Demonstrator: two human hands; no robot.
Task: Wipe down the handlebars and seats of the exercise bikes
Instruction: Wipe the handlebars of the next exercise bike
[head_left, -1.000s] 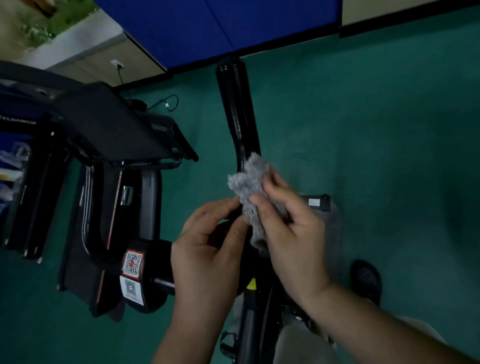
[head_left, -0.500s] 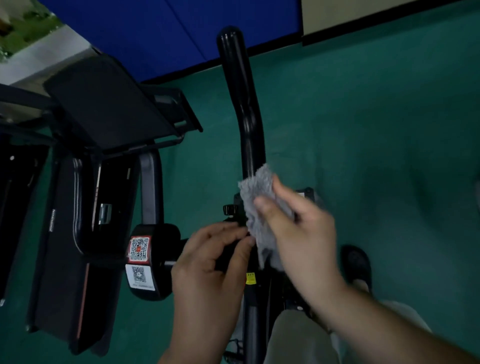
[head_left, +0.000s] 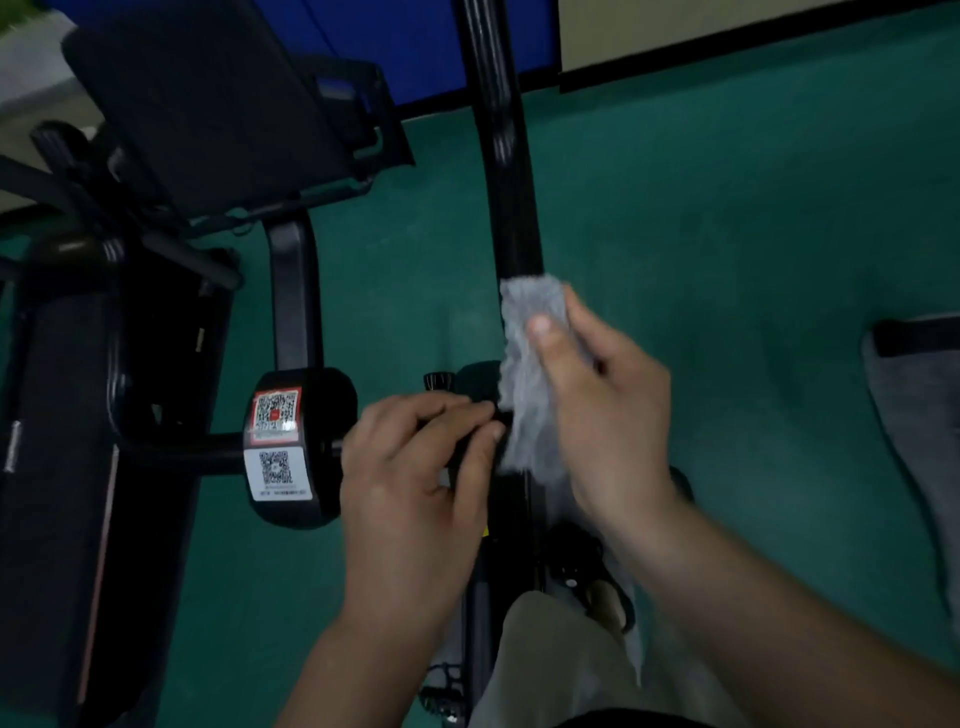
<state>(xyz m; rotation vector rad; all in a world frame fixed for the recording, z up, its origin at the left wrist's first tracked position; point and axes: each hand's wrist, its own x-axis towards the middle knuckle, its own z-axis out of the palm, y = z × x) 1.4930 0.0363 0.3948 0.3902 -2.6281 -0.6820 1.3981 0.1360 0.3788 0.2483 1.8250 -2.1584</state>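
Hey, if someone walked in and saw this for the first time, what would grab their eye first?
Probably the grey cloth at centre, pinched in the right hand against the black handlebar that runs up the frame. Just left, the left hand grips the bike's dark middle. Further left, two QR code stickers stand out against the dark equipment over the green floor.

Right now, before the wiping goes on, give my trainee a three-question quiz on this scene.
1. True or false: the right hand holds the grey cloth against the black handlebar.
2. What is the left hand doing? A) gripping the dark bike part beside the cloth B) hanging free C) holding a spray bottle
3. What is printed on the two stickers left of the hands?

Key: 1 true; 2 A; 3 QR codes.
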